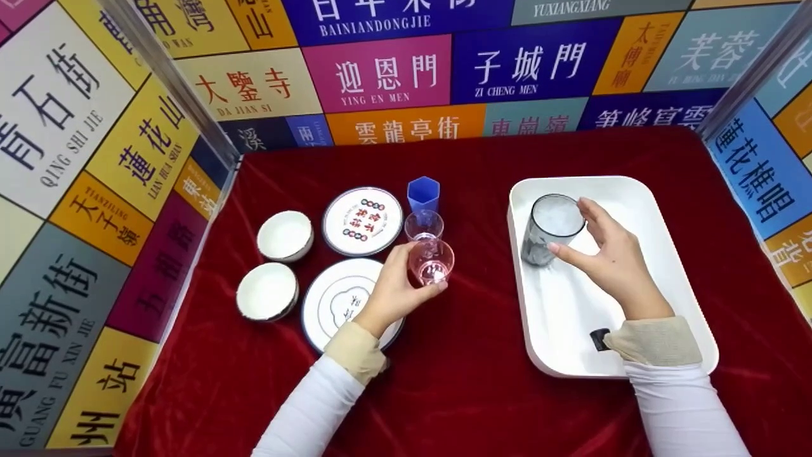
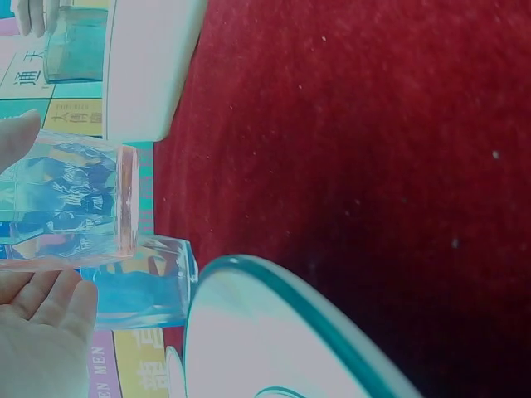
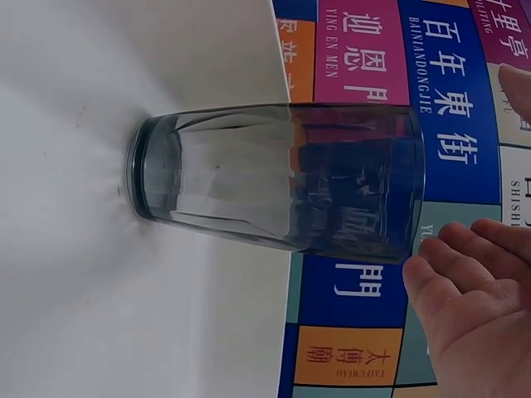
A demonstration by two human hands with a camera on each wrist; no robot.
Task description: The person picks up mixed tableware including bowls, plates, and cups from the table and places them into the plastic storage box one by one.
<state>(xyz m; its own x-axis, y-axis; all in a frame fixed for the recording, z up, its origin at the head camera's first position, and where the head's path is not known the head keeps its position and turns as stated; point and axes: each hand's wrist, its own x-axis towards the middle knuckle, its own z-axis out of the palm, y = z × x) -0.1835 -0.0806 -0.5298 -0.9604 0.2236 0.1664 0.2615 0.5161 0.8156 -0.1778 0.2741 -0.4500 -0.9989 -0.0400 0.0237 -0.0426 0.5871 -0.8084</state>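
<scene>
My left hand [image 1: 396,289] grips a pink-tinted clear cup [image 1: 432,261] between thumb and fingers. In the left wrist view this cup [image 2: 75,199] is off the cloth, its base higher than that of the clear cup behind it. That second clear cup [image 1: 424,223] stands just beyond, in front of a blue hexagonal cup [image 1: 423,192]. My right hand [image 1: 609,257] is spread around the rim of a tall grey glass [image 1: 539,244], which stands upright in a white tray [image 1: 574,333]. In the right wrist view, the fingers [image 3: 444,278] lie beside the glass's rim, thumb apart from it.
Two white bowls [image 1: 285,236] sit at the left, beside two blue-rimmed plates [image 1: 330,219]; my left forearm passes over the nearer plate. A small black object [image 1: 599,339] shows in the tray by my right cuff. Printed panels [image 1: 387,73] wall in the red cloth [image 1: 469,381].
</scene>
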